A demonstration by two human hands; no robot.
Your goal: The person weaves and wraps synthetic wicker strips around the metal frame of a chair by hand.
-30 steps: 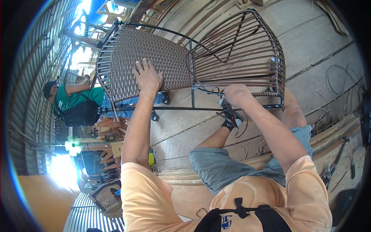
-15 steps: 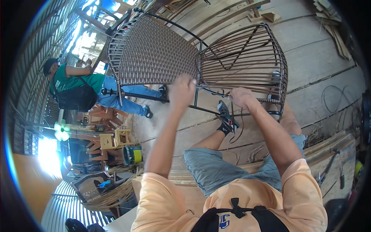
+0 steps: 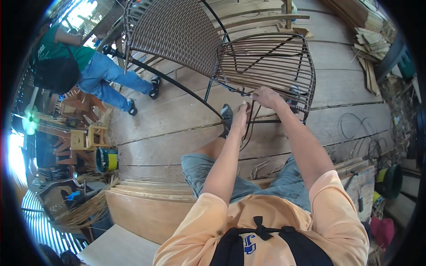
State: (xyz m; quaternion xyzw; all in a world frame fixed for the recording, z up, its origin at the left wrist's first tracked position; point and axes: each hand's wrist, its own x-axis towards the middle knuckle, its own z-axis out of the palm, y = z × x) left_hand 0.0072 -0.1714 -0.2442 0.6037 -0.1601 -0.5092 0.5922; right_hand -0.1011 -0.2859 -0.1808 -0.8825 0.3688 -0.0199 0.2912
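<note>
A chair with a black metal frame lies tilted before me. Its brown panel (image 3: 177, 37) on the left is closely woven, while the section on the right (image 3: 270, 55) has strands running one way with gaps between them. At the near rail my right hand (image 3: 267, 97) is closed, pinching a brown weaving strand against the frame. Just below and left of it, my left hand (image 3: 241, 116) has its fingers pressed together at the same strand (image 3: 250, 126), whose loose length hangs toward my foot. The fingertips of both hands are partly hidden.
A person in a green shirt (image 3: 88, 57) stands at the left. Below are small wooden stools (image 3: 95, 137), a dark bucket with a yellow band (image 3: 106, 159) and bundled fibres (image 3: 82, 213). Planks (image 3: 151, 206) lie beside my legs. Loose strands (image 3: 355, 126) curl on the floor at right.
My left hand has come down from beside the woven panel to the hanging strand, near my right hand. The right hand stays at the rail. My view has shifted.
</note>
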